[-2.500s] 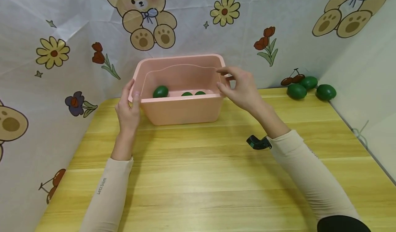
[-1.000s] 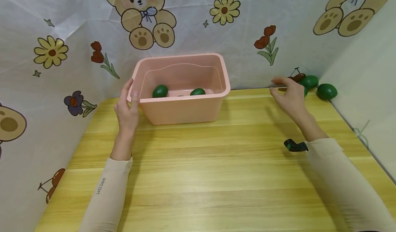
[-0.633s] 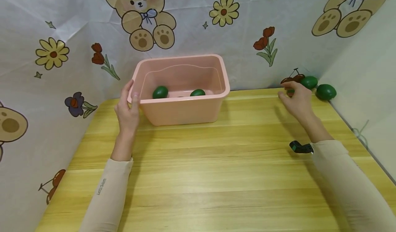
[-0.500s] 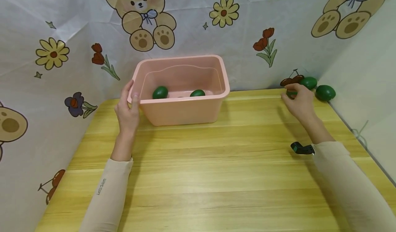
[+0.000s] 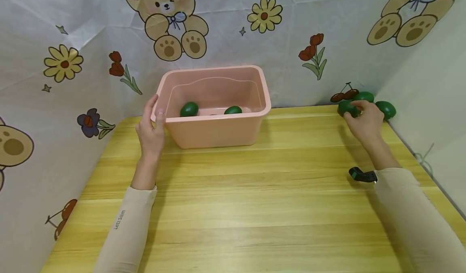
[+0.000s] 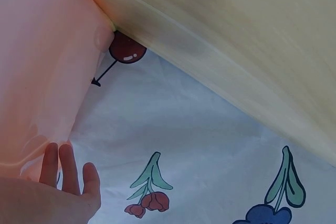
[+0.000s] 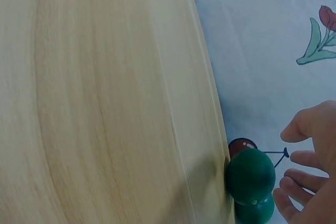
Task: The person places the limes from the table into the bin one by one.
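A pink plastic bin (image 5: 214, 133) stands against the back cloth. My left hand (image 5: 151, 133) grips its left front corner, thumb at the rim and fingers along the outer side. In the left wrist view, fingers (image 6: 70, 169) lie against the pink wall. Two smooth dark green oval fruits, one at left (image 5: 189, 109) and one nearer the middle (image 5: 233, 110), show inside. At the far right corner, my right hand (image 5: 365, 123) is spread beside a green fruit (image 5: 347, 108); the right wrist view shows a gap between fingertips and that fruit (image 7: 251, 177).
Two more green fruits, one behind (image 5: 364, 97) and one at right (image 5: 386, 110), lie by the right hand. A patterned cloth (image 5: 284, 62) hangs along the table's back edge. The wooden table (image 5: 236, 208) runs to a pale wall (image 5: 437, 103) at right.
My right hand has gone from the bin's right rim over to the corner fruits, lately shifting right and slightly down. Inside the bin a fruit has rolled. The left hand stays put.
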Tool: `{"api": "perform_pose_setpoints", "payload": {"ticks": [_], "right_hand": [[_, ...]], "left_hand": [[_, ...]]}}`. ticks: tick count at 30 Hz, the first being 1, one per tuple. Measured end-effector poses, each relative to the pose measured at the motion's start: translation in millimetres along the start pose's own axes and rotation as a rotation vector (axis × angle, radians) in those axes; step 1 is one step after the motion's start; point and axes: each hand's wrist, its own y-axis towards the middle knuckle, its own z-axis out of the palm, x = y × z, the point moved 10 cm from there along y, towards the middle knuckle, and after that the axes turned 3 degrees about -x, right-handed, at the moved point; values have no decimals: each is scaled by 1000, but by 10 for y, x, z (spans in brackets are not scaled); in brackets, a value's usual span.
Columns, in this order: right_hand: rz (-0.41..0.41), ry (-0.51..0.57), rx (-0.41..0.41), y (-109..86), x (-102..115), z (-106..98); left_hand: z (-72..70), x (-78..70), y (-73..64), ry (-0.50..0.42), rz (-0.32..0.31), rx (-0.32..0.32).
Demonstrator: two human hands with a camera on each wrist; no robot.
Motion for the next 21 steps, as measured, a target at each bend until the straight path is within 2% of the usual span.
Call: {"api": "perform_pose_setpoints", "payload": {"ticks": [3, 9, 12, 18, 21], "right_hand": [[38, -12, 11, 28, -89, -21], [146, -77, 122, 63, -296, 23], [163, -86, 152, 79, -345, 53], [152, -82, 131, 94, -342, 90], [174, -62, 129, 92, -347, 111]], "left_hand": [[-1, -3, 2, 3, 0, -1], [11, -1, -2, 2, 4, 11], [16, -1, 7, 3, 8, 13], [12, 4, 0, 0, 13, 14], [13, -3, 1, -4, 16, 15]]}}
